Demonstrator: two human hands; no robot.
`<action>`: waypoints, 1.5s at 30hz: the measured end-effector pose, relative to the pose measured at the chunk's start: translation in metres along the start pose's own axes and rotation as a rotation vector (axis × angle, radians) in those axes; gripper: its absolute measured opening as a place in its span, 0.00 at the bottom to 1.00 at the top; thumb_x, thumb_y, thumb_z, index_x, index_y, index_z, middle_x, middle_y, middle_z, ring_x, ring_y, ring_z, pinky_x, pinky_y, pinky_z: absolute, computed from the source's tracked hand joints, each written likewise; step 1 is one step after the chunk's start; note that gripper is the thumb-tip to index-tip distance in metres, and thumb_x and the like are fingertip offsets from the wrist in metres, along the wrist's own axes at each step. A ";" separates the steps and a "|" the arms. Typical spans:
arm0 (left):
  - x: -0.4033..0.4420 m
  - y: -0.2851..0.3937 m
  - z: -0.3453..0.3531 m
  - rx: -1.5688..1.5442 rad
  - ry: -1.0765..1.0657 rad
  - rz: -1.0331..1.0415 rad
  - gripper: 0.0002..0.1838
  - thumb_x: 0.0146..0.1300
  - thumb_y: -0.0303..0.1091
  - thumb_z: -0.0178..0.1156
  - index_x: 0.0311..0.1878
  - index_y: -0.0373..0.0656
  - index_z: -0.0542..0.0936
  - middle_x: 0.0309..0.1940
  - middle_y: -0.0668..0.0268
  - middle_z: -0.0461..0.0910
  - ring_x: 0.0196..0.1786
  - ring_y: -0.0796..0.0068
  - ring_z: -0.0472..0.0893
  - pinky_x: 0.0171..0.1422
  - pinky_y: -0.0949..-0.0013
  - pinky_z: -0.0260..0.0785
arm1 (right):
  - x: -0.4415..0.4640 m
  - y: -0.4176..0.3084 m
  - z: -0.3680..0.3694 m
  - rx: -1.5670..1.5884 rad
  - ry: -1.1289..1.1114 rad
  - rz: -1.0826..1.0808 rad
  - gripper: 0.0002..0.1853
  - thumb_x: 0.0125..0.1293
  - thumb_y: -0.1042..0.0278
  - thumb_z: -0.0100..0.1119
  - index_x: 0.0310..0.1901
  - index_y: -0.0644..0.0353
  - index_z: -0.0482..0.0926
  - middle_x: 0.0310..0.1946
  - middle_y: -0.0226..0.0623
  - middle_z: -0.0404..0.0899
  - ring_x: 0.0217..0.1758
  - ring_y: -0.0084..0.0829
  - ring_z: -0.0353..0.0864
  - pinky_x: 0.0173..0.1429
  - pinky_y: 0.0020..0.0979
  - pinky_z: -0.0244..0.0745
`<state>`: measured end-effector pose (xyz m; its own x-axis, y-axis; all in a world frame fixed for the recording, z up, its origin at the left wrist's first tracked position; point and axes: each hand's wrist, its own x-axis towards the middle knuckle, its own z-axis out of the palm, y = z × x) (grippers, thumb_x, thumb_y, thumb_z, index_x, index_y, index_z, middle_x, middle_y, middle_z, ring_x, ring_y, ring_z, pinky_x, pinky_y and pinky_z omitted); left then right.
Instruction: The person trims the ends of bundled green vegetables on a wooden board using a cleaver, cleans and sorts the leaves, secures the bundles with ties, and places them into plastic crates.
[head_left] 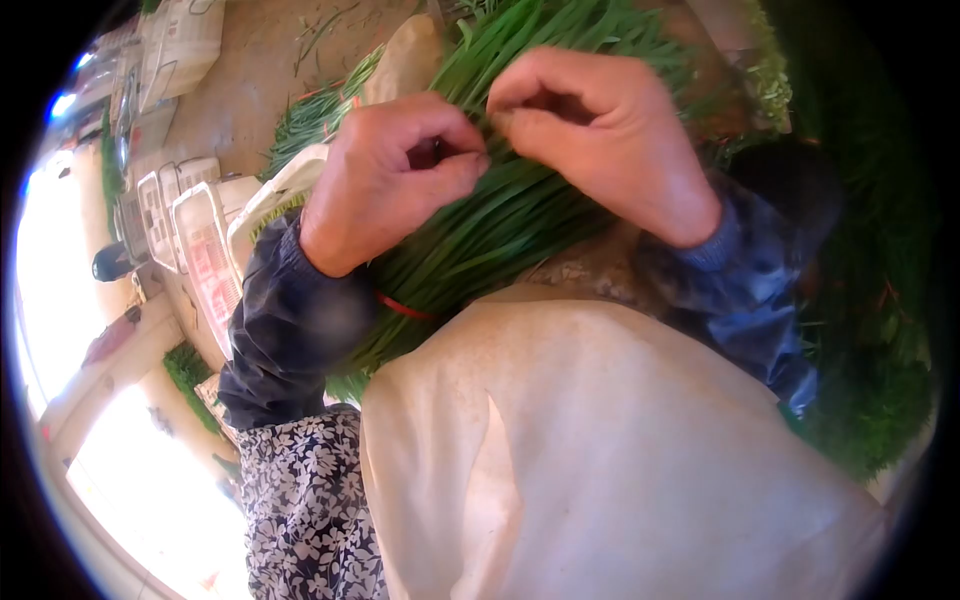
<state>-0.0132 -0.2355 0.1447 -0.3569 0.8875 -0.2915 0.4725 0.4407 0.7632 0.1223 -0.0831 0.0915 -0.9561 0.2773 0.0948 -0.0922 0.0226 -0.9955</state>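
A thick bundle of long, flat green leaves, resembling garlic chives, lies across my lap. A red band wraps its lower left part. My left hand is above the bundle, thumb and fingertips pinched together. Just to its right, my right hand makes a similar pinch, its fingertips close to the left ones. Whatever is between the fingertips is too small or hidden to make out. More loose leaves spread out beyond my hands.
Another banded bundle lies on the floor at the upper left, beside a tan rounded object. White plastic crates stand to the left. Piled greenery fills the right side. A pale apron covers my lap.
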 end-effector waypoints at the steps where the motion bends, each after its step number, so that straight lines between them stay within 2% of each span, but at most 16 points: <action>1: -0.001 0.001 -0.002 -0.015 -0.020 -0.006 0.06 0.59 0.27 0.65 0.37 0.36 0.81 0.24 0.69 0.78 0.28 0.87 0.73 0.32 0.77 0.66 | 0.000 0.000 0.001 0.003 -0.003 -0.002 0.08 0.63 0.81 0.58 0.43 0.65 0.81 0.31 0.24 0.79 0.33 0.12 0.74 0.36 0.20 0.71; 3: -0.007 0.002 -0.007 -0.080 0.001 -0.045 0.05 0.61 0.27 0.65 0.38 0.36 0.81 0.25 0.70 0.78 0.29 0.87 0.74 0.33 0.78 0.67 | 0.000 0.003 0.003 0.101 0.173 -0.031 0.09 0.64 0.81 0.56 0.46 0.64 0.79 0.35 0.24 0.79 0.34 0.13 0.74 0.36 0.20 0.71; 5: -0.012 0.002 -0.009 -0.147 0.020 -0.082 0.05 0.63 0.27 0.64 0.38 0.36 0.81 0.26 0.72 0.79 0.30 0.88 0.74 0.35 0.78 0.67 | 0.000 0.012 0.002 0.084 0.165 -0.046 0.12 0.64 0.82 0.55 0.49 0.64 0.78 0.39 0.25 0.79 0.36 0.15 0.76 0.39 0.20 0.73; 8: -0.018 0.000 -0.010 -0.159 0.067 -0.065 0.04 0.64 0.27 0.63 0.38 0.36 0.80 0.27 0.72 0.79 0.31 0.88 0.75 0.37 0.80 0.68 | -0.003 0.021 0.000 0.275 0.202 -0.030 0.13 0.64 0.82 0.56 0.50 0.64 0.77 0.41 0.27 0.80 0.39 0.16 0.76 0.42 0.21 0.74; 10: -0.020 -0.002 -0.008 -0.206 0.075 -0.061 0.04 0.64 0.27 0.63 0.38 0.36 0.80 0.27 0.73 0.79 0.32 0.89 0.75 0.37 0.80 0.68 | -0.003 0.016 -0.005 -0.045 0.108 0.042 0.14 0.64 0.82 0.56 0.52 0.64 0.76 0.41 0.29 0.80 0.40 0.18 0.77 0.44 0.21 0.74; 15: -0.019 -0.001 -0.007 -0.171 0.084 -0.084 0.04 0.63 0.26 0.63 0.39 0.36 0.80 0.28 0.73 0.79 0.32 0.89 0.74 0.36 0.80 0.68 | -0.007 0.006 -0.001 -0.042 -0.002 0.099 0.12 0.63 0.80 0.59 0.48 0.65 0.78 0.36 0.30 0.79 0.37 0.19 0.77 0.42 0.21 0.73; 17: -0.019 0.001 -0.004 -0.159 0.111 -0.074 0.04 0.63 0.26 0.64 0.39 0.37 0.81 0.28 0.73 0.79 0.31 0.89 0.74 0.36 0.80 0.68 | -0.007 0.018 0.004 -0.228 -0.024 -0.164 0.09 0.60 0.79 0.62 0.43 0.66 0.79 0.33 0.32 0.79 0.35 0.22 0.77 0.40 0.24 0.72; 19: -0.019 0.003 -0.006 -0.123 0.081 -0.066 0.03 0.62 0.25 0.64 0.39 0.37 0.81 0.28 0.76 0.77 0.30 0.90 0.72 0.33 0.81 0.62 | -0.008 0.012 0.004 -0.289 -0.025 -0.206 0.09 0.58 0.79 0.64 0.41 0.66 0.79 0.31 0.36 0.78 0.34 0.26 0.78 0.39 0.26 0.72; 23: -0.027 0.001 -0.011 -0.030 0.015 0.009 0.05 0.61 0.26 0.66 0.39 0.38 0.81 0.29 0.76 0.75 0.28 0.90 0.70 0.31 0.80 0.60 | -0.013 -0.015 0.006 -0.310 -0.038 -0.223 0.08 0.58 0.79 0.64 0.40 0.65 0.79 0.32 0.38 0.78 0.33 0.30 0.79 0.38 0.28 0.72; 25: -0.029 0.006 -0.013 0.073 0.012 0.054 0.12 0.53 0.31 0.71 0.40 0.38 0.82 0.28 0.66 0.76 0.28 0.77 0.76 0.33 0.72 0.68 | -0.016 -0.024 0.010 -0.332 -0.045 -0.240 0.08 0.59 0.79 0.64 0.40 0.65 0.79 0.32 0.38 0.79 0.33 0.31 0.79 0.37 0.28 0.73; 29: -0.032 0.011 -0.018 0.132 -0.041 0.209 0.12 0.53 0.30 0.70 0.40 0.38 0.82 0.31 0.64 0.75 0.29 0.70 0.76 0.34 0.70 0.68 | -0.015 -0.033 0.020 -0.259 -0.059 -0.361 0.08 0.59 0.80 0.64 0.40 0.65 0.78 0.34 0.40 0.79 0.34 0.34 0.80 0.38 0.29 0.74; 31: -0.035 0.005 -0.019 0.202 0.013 0.409 0.09 0.55 0.27 0.68 0.39 0.37 0.82 0.32 0.61 0.74 0.32 0.65 0.76 0.37 0.70 0.68 | -0.018 -0.035 0.022 -0.208 -0.077 -0.392 0.09 0.59 0.80 0.64 0.41 0.65 0.78 0.35 0.41 0.79 0.35 0.35 0.80 0.39 0.29 0.75; 34: -0.052 0.011 -0.031 0.253 0.092 0.313 0.06 0.55 0.23 0.66 0.38 0.35 0.82 0.33 0.61 0.76 0.35 0.66 0.78 0.39 0.70 0.69 | -0.022 -0.029 0.026 0.091 0.026 -0.165 0.09 0.58 0.80 0.65 0.40 0.65 0.78 0.37 0.44 0.79 0.36 0.40 0.81 0.40 0.31 0.75; 36: -0.064 0.008 -0.037 0.232 0.133 0.317 0.06 0.55 0.23 0.66 0.37 0.35 0.82 0.35 0.61 0.77 0.36 0.67 0.78 0.40 0.70 0.70 | -0.022 -0.010 0.025 -0.244 -0.069 -0.481 0.12 0.54 0.82 0.65 0.41 0.65 0.78 0.40 0.45 0.79 0.40 0.42 0.80 0.42 0.33 0.76; 40: -0.098 -0.005 -0.035 0.102 0.245 0.272 0.05 0.56 0.23 0.65 0.35 0.33 0.82 0.37 0.57 0.78 0.38 0.67 0.79 0.42 0.69 0.70 | -0.031 0.009 0.039 -0.469 -0.101 -0.509 0.17 0.46 0.83 0.65 0.41 0.66 0.79 0.42 0.43 0.78 0.46 0.43 0.79 0.49 0.38 0.76; 45: -0.151 -0.013 -0.026 -0.074 0.425 0.177 0.08 0.55 0.29 0.64 0.31 0.32 0.81 0.32 0.55 0.77 0.33 0.67 0.76 0.38 0.68 0.68 | -0.033 0.022 0.039 -0.442 -0.098 -0.521 0.16 0.46 0.83 0.65 0.41 0.66 0.79 0.43 0.44 0.78 0.46 0.45 0.79 0.50 0.39 0.76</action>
<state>0.0134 -0.3788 0.1935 -0.5816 0.8077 0.0970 0.5028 0.2632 0.8233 0.1414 -0.1290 0.0663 -0.8407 0.0369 0.5403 -0.4439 0.5245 -0.7265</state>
